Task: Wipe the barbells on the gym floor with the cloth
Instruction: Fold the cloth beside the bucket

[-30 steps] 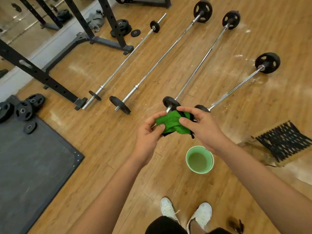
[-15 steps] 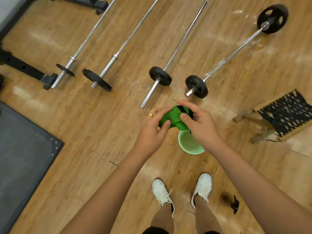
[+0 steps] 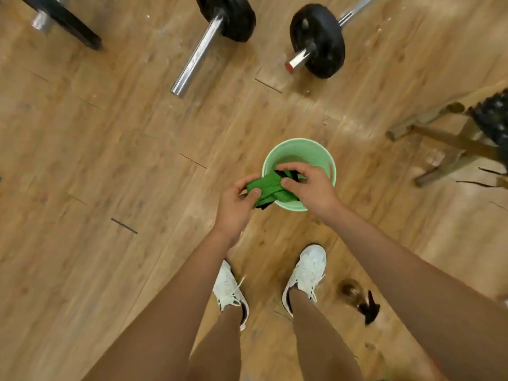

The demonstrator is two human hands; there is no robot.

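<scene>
Head view. The wooden gym floor (image 3: 110, 160) fills the frame. The barbells (image 3: 198, 53) lie along the top edge, well apart from the hands, and only their near ends show: chrome sleeves and a black plate (image 3: 319, 42). A wooden stool (image 3: 445, 141) stands at the right. A pale green bucket (image 3: 299, 144) sits on the floor ahead of the white shoes (image 3: 228, 287).

The left hand (image 3: 236, 204) and right hand (image 3: 310, 188) both pinch the green cloth (image 3: 268, 185), with thumbs and fingers (image 3: 291, 166) curled onto it. The cloth is bunched between them over the bucket's near rim. We cannot tell whether it is wet.

Judgement: the cloth is light, soft and limp, and is best gathered into a pad in one palm. The bars are heavy, rigid and smooth, and are likely to roll. We would wipe along each shaft where it lies, steadying it at the plate.
</scene>
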